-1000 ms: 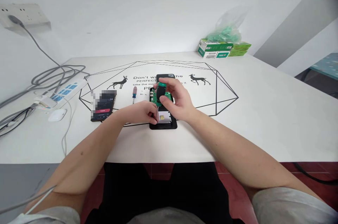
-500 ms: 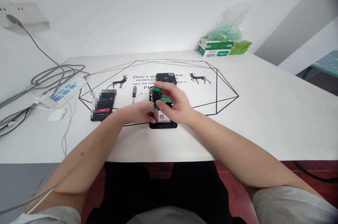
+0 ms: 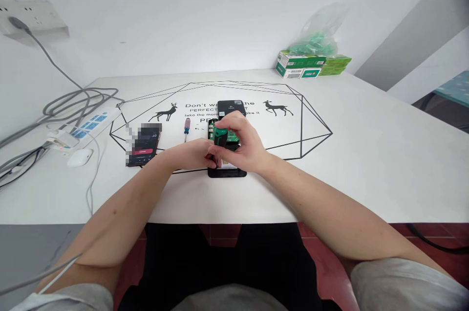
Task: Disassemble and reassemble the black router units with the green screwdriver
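In our right hand (image 3: 244, 147) we hold the green-and-black driver (image 3: 220, 139), fingers wrapped closely round its handle. Its long axis stands steep, butt up, shaft pointing down at the near left part of the open case (image 3: 227, 173); we cannot see the tip clearly. The case lies on the table (image 3: 330, 188) in front of us, its long axis running away from us, with a green board (image 3: 234, 137) in its far half. Our left hand (image 3: 196, 153) rests at its left side, fingers bent in by the shaft; we cannot tell what they grip. Beyond the case lies a black phone (image 3: 230, 106). To the left, a smaller driver (image 3: 187, 126) points its shaft toward us.
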`<state>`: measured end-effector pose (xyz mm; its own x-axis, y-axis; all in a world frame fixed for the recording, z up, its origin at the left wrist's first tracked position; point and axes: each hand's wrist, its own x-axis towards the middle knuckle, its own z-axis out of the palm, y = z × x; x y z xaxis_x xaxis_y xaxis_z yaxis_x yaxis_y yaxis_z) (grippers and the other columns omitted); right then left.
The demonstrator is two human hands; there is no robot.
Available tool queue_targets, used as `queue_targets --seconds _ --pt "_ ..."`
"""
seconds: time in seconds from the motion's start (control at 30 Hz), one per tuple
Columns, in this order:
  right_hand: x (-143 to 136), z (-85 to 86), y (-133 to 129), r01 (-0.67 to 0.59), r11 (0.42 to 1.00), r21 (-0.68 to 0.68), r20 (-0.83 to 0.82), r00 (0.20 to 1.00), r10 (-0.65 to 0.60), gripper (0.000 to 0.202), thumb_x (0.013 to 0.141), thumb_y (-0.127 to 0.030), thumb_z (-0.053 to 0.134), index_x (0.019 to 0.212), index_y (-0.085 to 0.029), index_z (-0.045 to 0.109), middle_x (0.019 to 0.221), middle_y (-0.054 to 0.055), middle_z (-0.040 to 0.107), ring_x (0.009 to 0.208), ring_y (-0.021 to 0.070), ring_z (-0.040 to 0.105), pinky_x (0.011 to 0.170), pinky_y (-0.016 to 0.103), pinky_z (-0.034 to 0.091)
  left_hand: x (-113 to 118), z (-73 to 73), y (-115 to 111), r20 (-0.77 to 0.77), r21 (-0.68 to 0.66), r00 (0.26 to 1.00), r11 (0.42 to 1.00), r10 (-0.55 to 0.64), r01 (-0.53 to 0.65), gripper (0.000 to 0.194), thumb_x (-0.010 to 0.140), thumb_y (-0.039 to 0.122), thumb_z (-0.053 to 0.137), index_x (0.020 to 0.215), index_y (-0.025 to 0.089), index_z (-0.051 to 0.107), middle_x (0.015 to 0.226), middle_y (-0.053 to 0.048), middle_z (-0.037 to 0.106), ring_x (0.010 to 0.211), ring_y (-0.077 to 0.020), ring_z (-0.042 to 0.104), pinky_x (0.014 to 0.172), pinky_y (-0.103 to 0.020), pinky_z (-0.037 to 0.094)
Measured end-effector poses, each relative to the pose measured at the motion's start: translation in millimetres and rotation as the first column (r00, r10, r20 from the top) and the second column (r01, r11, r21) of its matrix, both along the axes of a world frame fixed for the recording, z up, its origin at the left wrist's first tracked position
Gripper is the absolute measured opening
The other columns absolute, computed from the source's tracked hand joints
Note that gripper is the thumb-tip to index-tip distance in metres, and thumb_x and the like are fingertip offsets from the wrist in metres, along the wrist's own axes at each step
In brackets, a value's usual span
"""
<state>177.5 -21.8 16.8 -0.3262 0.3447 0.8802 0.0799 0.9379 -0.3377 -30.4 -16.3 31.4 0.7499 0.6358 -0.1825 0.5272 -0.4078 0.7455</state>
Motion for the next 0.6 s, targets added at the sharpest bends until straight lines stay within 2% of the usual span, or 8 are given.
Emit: queue_targets --seconds 0.1,0.23,0.33,0.43,0.5,0.6 --pt "-0.9 -3.8 -0.2 0.024 0.999 -0.047 -0.024 0.999 -0.025 0.043 0.093 -0.035 0.080 0.130 -0.037 0.057 0.105 0.002 0.067 0.087 0.0212 0.060 0.076 0.042 0.058 0.9 -0.2 0.1 -0.003 0.008 1.000 1.000 0.000 0.000 0.007 0.086 0.020 0.070 0.084 0.024 0.075 0.098 -0.003 0.077 0.093 -0.0261 0.072 0.082 -0.037 0.057" --pt "-2.2 -6.0 -1.6 0.038 0.999 -0.026 -0.067 0.997 -0.039 0.043 0.094 -0.044 0.081 0.131 -0.038 0.060 0.100 0.001 0.066 0.084 0.0212 0.059 0.074 0.041 0.057 1.2 2.1 -0.5 -0.033 0.020 0.998 0.999 -0.044 0.044 0.010 0.085 0.017 0.068 0.087 0.023 0.075 0.097 -0.004 0.076 0.092 -0.0262 0.072 0.082 -0.038 0.057" --pt "-0.1 -4.8 -3.0 0.013 1.000 -0.009 -0.055 0.998 -0.014 0.032 0.104 -0.045 0.065 0.135 -0.037 0.062 0.099 0.003 0.067 0.086 0.0225 0.062 0.077 0.044 0.059 -1.7 5.1 -0.5 -0.051 0.056 0.998 0.998 -0.038 0.041 0.018 0.086 0.014 0.067 0.100 0.022 0.077 0.101 -0.005 0.074 0.094 -0.0262 0.070 0.084 -0.039 0.057" --pt "1.9 -3.2 -4.1 -0.007 1.000 -0.011 -0.064 0.998 0.006 0.032 0.111 -0.035 0.046 0.137 -0.037 0.064 0.104 0.005 0.067 0.097 0.0238 0.067 0.085 0.048 0.062 -7.4 4.0 2.1 0.028 0.132 1.000 0.991 -0.014 0.010 0.037 0.084 0.019 0.075 0.121 0.024 0.074 0.126 -0.007 0.071 0.119 -0.0323 0.066 0.100 -0.044 0.056" --pt "1.5 -3.1 -4.4 -0.001 0.999 -0.032 -0.091 0.996 -0.002 0.028 0.109 -0.034 0.050 0.134 -0.036 0.065 0.115 0.007 0.067 0.108 0.0255 0.068 0.091 0.051 0.064 -10.4 0.1 5.2 0.042 0.191 0.999 0.982 0.002 -0.010 0.051 0.080 0.025 0.083 0.130 0.027 0.072 0.141 -0.009 0.065 0.138 -0.0382 0.056 0.112 -0.050 0.051" --pt "-1.9 -5.8 -4.5 -0.052 0.987 -0.152 -0.139 0.990 0.031 0.022 0.104 -0.038 0.063 0.126 -0.035 0.061 0.141 0.010 0.063 0.117 0.0271 0.072 0.091 0.053 0.068 -10.9 -6.3 8.6 -0.022 0.255 0.999 0.967 0.029 -0.023 0.065 0.076 0.028 0.090 0.138 0.029 0.070 0.150 -0.011 0.061 0.148 -0.0444 0.046 0.121 -0.057 0.043"
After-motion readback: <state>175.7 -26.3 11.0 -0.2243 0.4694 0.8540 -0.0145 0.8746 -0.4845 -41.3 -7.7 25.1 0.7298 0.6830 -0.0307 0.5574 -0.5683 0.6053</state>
